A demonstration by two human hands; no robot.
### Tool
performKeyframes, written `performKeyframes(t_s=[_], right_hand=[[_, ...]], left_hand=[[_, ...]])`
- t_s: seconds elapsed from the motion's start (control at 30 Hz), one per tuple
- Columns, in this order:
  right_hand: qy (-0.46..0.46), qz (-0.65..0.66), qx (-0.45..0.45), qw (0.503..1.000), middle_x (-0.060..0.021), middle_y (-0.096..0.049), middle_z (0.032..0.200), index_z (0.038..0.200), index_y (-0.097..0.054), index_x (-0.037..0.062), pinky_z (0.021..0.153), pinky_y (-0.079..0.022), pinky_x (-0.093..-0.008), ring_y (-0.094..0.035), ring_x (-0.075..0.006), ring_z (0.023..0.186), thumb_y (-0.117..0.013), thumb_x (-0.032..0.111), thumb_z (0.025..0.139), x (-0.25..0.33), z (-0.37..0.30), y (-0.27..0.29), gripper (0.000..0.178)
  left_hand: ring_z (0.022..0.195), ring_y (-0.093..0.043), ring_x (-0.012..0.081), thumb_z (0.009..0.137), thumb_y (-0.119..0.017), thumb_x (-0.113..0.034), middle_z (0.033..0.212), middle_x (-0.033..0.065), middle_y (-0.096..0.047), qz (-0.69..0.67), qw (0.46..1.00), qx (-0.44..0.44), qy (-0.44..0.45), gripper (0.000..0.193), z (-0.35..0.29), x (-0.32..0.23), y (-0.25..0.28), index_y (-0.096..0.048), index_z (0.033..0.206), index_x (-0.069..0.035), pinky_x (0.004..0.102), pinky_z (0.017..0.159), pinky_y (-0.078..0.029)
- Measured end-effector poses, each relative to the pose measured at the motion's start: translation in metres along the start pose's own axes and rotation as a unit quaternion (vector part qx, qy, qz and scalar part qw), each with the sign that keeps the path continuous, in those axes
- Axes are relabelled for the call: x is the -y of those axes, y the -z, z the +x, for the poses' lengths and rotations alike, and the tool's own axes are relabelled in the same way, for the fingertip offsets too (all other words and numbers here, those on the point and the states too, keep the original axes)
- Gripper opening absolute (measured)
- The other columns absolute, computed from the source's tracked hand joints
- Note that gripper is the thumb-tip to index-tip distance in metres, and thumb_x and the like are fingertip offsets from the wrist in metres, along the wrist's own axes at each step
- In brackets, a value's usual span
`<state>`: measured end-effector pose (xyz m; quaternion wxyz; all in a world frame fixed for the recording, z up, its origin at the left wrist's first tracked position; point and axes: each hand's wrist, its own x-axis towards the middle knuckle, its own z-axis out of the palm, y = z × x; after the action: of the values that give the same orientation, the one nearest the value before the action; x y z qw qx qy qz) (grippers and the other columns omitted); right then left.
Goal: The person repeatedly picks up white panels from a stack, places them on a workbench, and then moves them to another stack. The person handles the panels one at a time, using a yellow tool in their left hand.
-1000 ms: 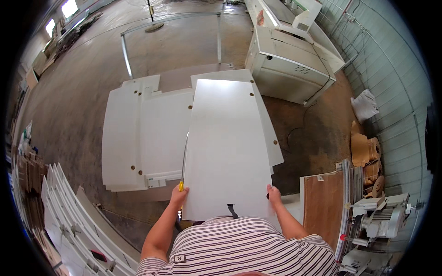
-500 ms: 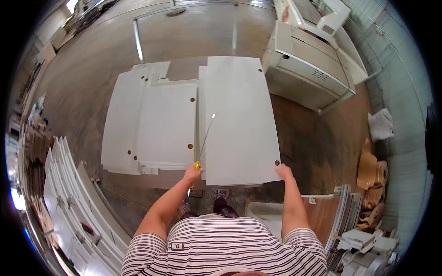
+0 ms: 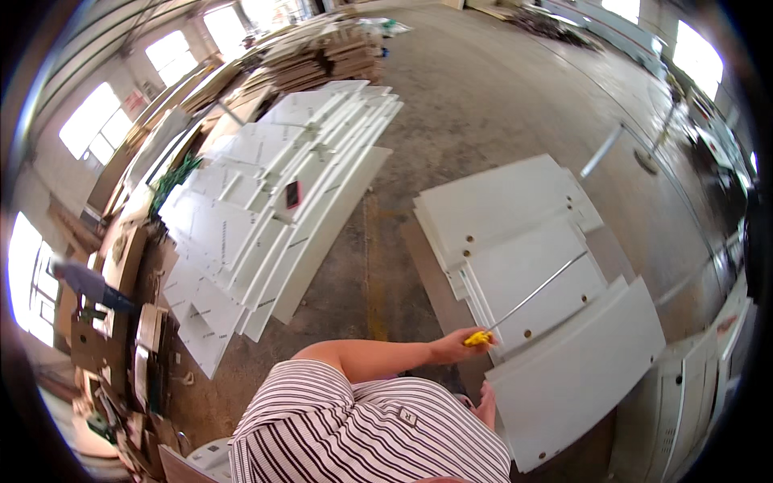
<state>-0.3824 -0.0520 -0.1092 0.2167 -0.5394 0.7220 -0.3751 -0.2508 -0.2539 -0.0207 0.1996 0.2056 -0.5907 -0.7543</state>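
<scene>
My left hand (image 3: 462, 346) is closed around the yellow handle of an air blow gun (image 3: 478, 338). Its long thin metal tube slants out over the stacked white panels. Beside the near edge of the closest white panel (image 3: 580, 374) is my right hand (image 3: 486, 404), partly hidden by my body. Its fingers look loosely extended with nothing in them, and I cannot tell whether they touch the edge. Further off lie more white panels (image 3: 535, 270), overlapping and with small round brass-coloured holes or fittings near their edges.
To the left leans a large stack of white panels (image 3: 322, 217) with a dark phone-like object (image 3: 292, 194) on it. Piles of boards (image 3: 326, 60) stand behind. A person (image 3: 93, 286) is at the far left. A pale cabinet-like machine (image 3: 664, 410) stands at the right.
My view has swung left, bringing the leaning panel stack into sight. My right hand has come off the panel's right corner and moved left along the near edge. The left still grips the blow gun.
</scene>
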Motion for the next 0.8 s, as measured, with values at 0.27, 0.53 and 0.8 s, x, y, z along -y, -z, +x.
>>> performKeyframes(t_s=[0.27,0.53,0.8], right_hand=[[-0.145,0.356,0.28,0.88,0.0014,-0.06,0.07,0.084,-0.064,0.002,0.063,-0.047,-0.023,-0.058,-0.0095,0.067,-0.077,0.016,0.077,0.146,0.113,-0.076,0.021],[-0.157,0.181,0.154,0.959,0.0024,-0.053,0.067,0.084,-0.057,0.0082,0.051,-0.042,-0.0231,-0.048,-0.006,0.057,-0.068,0.017,0.083,0.181,0.169,-0.137,0.015],[-0.086,-0.13,0.258,0.953,-0.0094,-0.056,0.069,0.081,-0.054,0.0021,0.06,-0.046,-0.0396,-0.056,-0.0244,0.062,-0.064,0.029,0.085,0.107,0.213,-0.157,0.029]], left_hand=[[0.128,-0.04,0.0216,0.091,-0.061,-0.029,0.132,0.0104,-0.047,-0.261,0.961,0.04,-0.078,0.06,-0.09,-0.079,0.106,-0.033,0.139,-0.007,0.0347,0.11,-0.026],[0.111,-0.051,0.0172,0.088,-0.065,-0.032,0.125,0.0106,-0.05,-0.148,0.958,-0.194,0.15,0.061,-0.276,-0.014,0.273,-0.038,0.134,-0.003,0.0297,0.094,-0.042],[0.069,-0.061,0.0167,0.085,-0.056,-0.029,0.073,0.0082,-0.064,0.001,0.836,-0.491,0.243,0.027,-0.469,0.101,0.283,-0.065,0.079,-0.004,0.0316,0.061,-0.047]])
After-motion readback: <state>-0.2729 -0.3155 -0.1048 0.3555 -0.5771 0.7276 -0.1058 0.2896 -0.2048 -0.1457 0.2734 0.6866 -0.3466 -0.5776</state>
